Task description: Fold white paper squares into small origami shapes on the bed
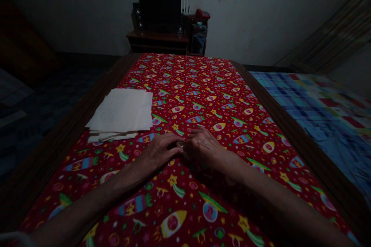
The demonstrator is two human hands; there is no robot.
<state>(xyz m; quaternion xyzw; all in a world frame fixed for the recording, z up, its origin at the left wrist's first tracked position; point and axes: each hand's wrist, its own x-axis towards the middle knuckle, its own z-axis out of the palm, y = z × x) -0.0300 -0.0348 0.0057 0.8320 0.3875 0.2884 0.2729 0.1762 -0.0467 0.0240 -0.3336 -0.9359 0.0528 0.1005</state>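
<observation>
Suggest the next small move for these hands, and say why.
Probably lift the small pale piece clear of the rocket-print cloth. The left hand and right hand meet fingertip to fingertip at it, low on the cloth, and the grip is too dim to judge. The paper stack lies apart, untouched.

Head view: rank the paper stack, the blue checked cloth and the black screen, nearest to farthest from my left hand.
From the left hand:
1. Paper stack, just beyond it on the left.
2. Blue checked cloth, off to the right.
3. Black screen, at the far wall.
</observation>
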